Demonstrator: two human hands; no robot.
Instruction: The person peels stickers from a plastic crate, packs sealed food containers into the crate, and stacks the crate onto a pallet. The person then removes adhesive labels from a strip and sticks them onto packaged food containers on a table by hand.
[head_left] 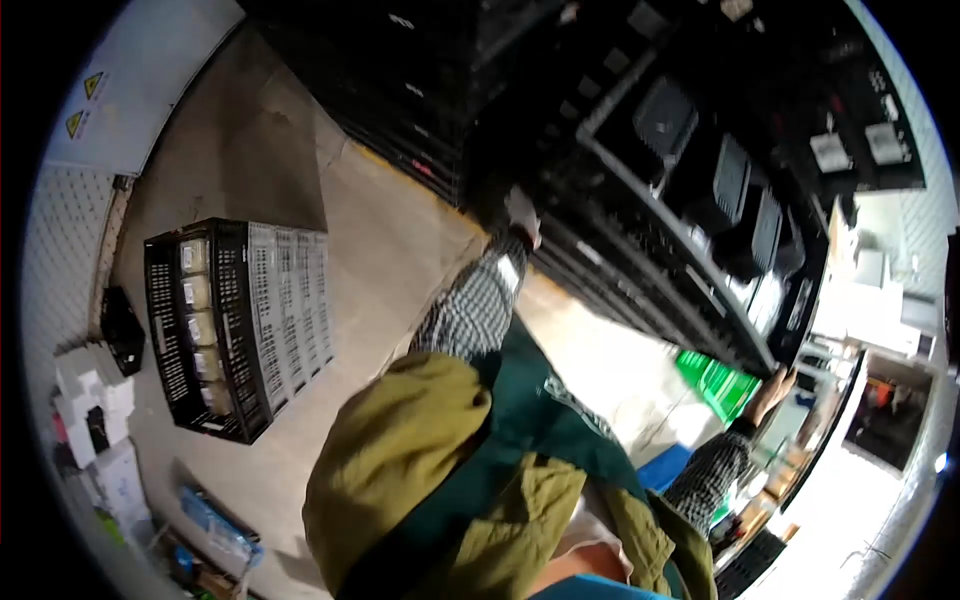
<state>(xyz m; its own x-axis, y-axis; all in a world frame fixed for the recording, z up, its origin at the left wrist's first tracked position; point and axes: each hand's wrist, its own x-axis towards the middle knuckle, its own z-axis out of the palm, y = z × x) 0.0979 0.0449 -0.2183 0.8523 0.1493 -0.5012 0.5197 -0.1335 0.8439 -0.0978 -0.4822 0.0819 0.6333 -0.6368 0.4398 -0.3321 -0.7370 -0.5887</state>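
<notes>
A black plastic crate (655, 215) tops a stack of black crates in front of me, appearing tilted in this view. Inside it sit several dark ribbed containers (732, 180), with clear plastic near them. My left hand (522, 215) is closed at the crate's left end, its fingertips partly lost in shadow. At the opposite end, my right hand (770, 392) grips the near right corner, fingers bent against the rim. Both forearms wear checked sleeves, stretched out to either side.
Left on the floor stands a stack of crates (285, 310) holding pale packs. Another tall black crate stack (400, 90) rises beyond my left hand. A green crate (715, 385) lies below the right side. White boxes (95, 400) sit far left, a cluttered shelf (800, 440) far right.
</notes>
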